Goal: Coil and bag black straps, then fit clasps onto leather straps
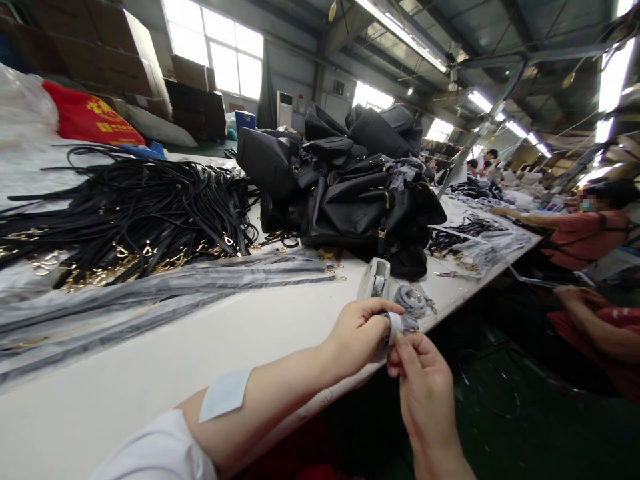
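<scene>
My left hand (pixel 360 333) is closed around a small rolled strap (pixel 411 323) in greyish plastic wrap, held at the table's front edge. A white band (pixel 395 327) goes around the roll. The fingers of my right hand (pixel 425 373) are pinched together at the lower end of that band; their tips partly hide it. Just beyond my hands lies another coiled strap (pixel 411 301), wrapped in plastic, with a gold clasp (pixel 431 306). A tape dispenser (pixel 374 280) stands behind my left hand. On my left forearm there is a pale blue patch (pixel 226 395).
Black bags (pixel 350 207) are heaped at the table's middle. To the left lie a pile of black straps (pixel 165 200) with gold clasps and several plastic-wrapped straps (pixel 200 283). A thread snipper (pixel 450 275) lies farther right. Co-workers (pixel 585 233) sit along the table's right side.
</scene>
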Demonstrator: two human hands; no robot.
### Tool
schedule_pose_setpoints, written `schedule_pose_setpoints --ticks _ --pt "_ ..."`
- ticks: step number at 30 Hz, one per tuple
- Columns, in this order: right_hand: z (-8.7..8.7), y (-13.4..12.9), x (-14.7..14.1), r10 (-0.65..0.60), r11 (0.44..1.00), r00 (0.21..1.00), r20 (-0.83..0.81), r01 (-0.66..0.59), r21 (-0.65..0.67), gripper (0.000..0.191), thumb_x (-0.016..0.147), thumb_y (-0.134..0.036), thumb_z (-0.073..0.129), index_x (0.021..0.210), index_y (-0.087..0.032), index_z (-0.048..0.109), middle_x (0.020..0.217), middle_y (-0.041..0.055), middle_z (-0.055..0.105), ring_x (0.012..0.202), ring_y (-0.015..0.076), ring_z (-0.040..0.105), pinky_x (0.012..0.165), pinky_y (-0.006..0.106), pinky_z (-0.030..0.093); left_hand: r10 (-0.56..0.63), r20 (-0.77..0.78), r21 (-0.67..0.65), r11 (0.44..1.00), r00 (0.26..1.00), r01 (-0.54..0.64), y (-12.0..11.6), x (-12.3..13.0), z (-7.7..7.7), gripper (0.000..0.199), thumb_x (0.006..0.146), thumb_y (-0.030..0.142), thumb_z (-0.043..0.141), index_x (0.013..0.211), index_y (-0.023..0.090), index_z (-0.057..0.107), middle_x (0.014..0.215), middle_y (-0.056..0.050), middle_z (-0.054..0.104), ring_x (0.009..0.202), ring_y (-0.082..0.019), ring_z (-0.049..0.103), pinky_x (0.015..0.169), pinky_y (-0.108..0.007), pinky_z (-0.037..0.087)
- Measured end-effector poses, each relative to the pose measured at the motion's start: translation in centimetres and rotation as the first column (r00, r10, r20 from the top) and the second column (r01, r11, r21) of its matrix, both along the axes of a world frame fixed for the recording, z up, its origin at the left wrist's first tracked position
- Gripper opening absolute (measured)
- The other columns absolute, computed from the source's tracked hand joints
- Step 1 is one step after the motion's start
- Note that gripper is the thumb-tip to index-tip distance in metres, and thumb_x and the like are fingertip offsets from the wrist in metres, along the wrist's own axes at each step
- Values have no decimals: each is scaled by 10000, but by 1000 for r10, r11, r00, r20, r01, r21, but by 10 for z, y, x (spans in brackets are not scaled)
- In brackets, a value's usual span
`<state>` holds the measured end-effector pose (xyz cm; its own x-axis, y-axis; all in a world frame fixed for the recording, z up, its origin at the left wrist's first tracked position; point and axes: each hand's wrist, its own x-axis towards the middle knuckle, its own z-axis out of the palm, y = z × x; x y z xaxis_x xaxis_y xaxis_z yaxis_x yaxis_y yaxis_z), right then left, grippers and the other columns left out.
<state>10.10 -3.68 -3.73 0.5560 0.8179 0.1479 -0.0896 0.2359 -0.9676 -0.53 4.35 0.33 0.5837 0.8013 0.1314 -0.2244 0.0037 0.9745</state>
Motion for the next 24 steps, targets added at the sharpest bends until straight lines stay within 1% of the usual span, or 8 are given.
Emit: schedule_pose_setpoints --ticks 4,6,8,11,14,16,19,24 --pt "2 0 1 -16 999 1000 -5 16 -35 362 787 -459 785 659 -172 605 552 -34 554 512 87 486 493 190 404 79 -79 132 989 994 -68 -3 0 4 306 802 305 596 1002 114 727 633 10 606 541 -103 514 537 -214 416" --pt "3 0 3 21 997 1000 -9 -22 -72 336 787 -462 783 700 -167 649 578 -21 587 521 92 500 496 195 413 133 -116 187 976 984 -110 -4 0 5 322 809 358 655 1019 124 725 677 -7 659 562 -116 565 558 -220 452" --pt "4 0 5 76 991 997 -5 -76 -109 290 792 -442 784 792 -165 701 652 4 649 560 109 547 538 213 456 205 -105 278 946 973 -169 -3 0 5 292 856 355 628 1026 141 731 742 -30 712 635 -142 632 626 -241 508" --pt "6 0 8 121 985 992 -29 -123 -120 293 777 -420 800 913 -168 740 797 46 720 641 144 618 624 261 524 292 -39 503 832 956 -234 -6 -3 3 257 906 322 591 1046 164 738 899 -68 759 824 -185 694 814 -293 547" --pt "10 1 9 110 990 991 -80 -116 -81 305 733 -386 838 938 -178 750 833 54 737 660 162 638 627 280 541 267 23 671 710 963 -213 -12 -7 2 287 960 300 523 1116 148 709 928 -96 745 853 -191 692 833 -306 555" --pt "12 2 8 77 995 994 -76 -81 -52 304 695 -349 865 924 -179 757 810 52 741 649 168 640 603 276 539 237 56 727 656 970 -202 -17 -8 1 308 989 280 467 1154 141 687 946 -109 716 853 -182 683 795 -290 564" --pt "13 2 6 29 999 999 -38 -31 -42 272 651 -315 886 852 -175 768 755 51 742 626 181 647 581 281 541 233 91 765 607 968 -218 -20 -9 -2 302 1001 256 440 1177 158 665 983 -109 679 868 -173 669 771 -271 569" --pt "11 4 5 26 999 999 -19 -27 -29 241 638 -345 876 771 -175 768 734 69 751 635 216 671 622 334 570 255 75 857 478 964 -193 -19 -8 -7 291 991 234 444 1216 180 619 987 -104 656 852 -178 647 733 -270 557"
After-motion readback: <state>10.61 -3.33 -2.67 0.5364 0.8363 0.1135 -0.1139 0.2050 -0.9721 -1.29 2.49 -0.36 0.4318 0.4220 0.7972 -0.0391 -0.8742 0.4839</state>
